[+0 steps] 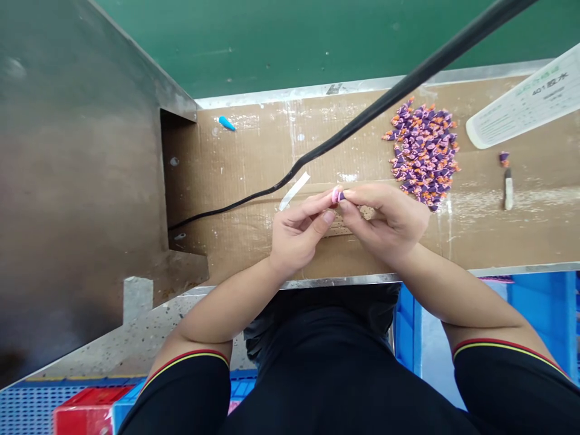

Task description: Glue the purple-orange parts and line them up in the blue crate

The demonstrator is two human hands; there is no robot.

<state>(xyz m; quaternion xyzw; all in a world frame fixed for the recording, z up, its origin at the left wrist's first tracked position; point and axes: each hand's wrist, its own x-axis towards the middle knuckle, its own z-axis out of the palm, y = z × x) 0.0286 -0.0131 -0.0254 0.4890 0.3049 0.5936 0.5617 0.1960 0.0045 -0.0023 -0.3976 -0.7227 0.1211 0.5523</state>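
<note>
My right hand (392, 220) pinches a small purple and pink piece (336, 195) between thumb and fingertips, gripping its purple end. Opposite it, my left hand (296, 238) has its index fingertip at the pink end, with the thumb just below. How much of the piece lies under the fingers is hidden. Both hands are over the cardboard-covered bench (254, 235). Beyond my right hand lies a heap of small purple, pink and orange pieces (423, 154). Close to my left fingertips is a white strip (294, 191).
A black cable (326, 145) crosses above the bench from a metal housing (90, 181) at left. A tilted white bottle (521, 103), a lone purple-orange piece (504, 159) and a short white-and-dark stick (508, 193) are at right. A blue cap (226, 123) lies near the back edge.
</note>
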